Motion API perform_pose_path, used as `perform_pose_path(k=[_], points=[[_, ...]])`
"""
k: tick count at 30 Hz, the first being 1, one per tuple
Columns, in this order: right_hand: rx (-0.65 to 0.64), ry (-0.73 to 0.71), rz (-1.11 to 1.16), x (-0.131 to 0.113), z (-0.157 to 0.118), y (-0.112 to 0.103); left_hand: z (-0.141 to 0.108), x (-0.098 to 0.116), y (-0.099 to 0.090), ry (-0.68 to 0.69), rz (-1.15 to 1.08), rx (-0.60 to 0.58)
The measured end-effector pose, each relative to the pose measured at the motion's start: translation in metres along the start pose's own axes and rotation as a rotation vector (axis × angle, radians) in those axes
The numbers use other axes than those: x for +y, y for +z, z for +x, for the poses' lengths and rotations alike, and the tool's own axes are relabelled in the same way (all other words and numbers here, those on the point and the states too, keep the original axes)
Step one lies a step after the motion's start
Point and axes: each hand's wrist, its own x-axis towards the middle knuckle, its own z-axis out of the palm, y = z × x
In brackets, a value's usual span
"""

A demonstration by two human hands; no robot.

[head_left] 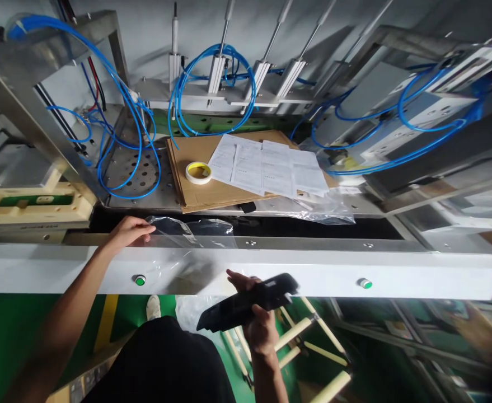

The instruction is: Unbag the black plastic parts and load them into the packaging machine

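Fingers pinched together, my left hand (130, 232) grips the edge of a clear plastic bag (178, 238) at the front of the machine. The bag drapes over the white front panel (296, 268). Lower and to the right, my right hand (262, 330) holds a long black plastic part (246, 302), tilted with its right end higher. Thumb and fingers wrap around the part's middle. Slight blur hides its finer details, and its exact kind cannot be made out.
Behind the panel lie cardboard sheets (220, 193) bearing printed papers (266, 165) and a tape roll (198, 173). Blue air hoses (178, 95) loop at the back and sides. Green buttons (140, 280) sit on the panel. A pale tube frame (296, 334) stands below.
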Motion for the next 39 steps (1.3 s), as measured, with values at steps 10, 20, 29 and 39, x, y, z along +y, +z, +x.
perform_pose_path(k=[10,20,29,39], points=[[0.173,-0.040,0.043,-0.041,-0.005,-0.001,0.003,0.004,0.010,0.024,0.070,0.070],[-0.739,-0.256,-1.174,0.014,-0.005,0.069,0.009,0.010,0.003,-0.027,0.035,0.018],[-0.696,-0.257,-1.099,0.022,-0.004,0.065,-0.021,-0.008,-0.029,0.003,-0.031,-0.137],[-0.673,-0.258,-1.144,0.039,-0.014,0.063,-0.034,-0.020,-0.001,0.086,-0.167,0.215]])
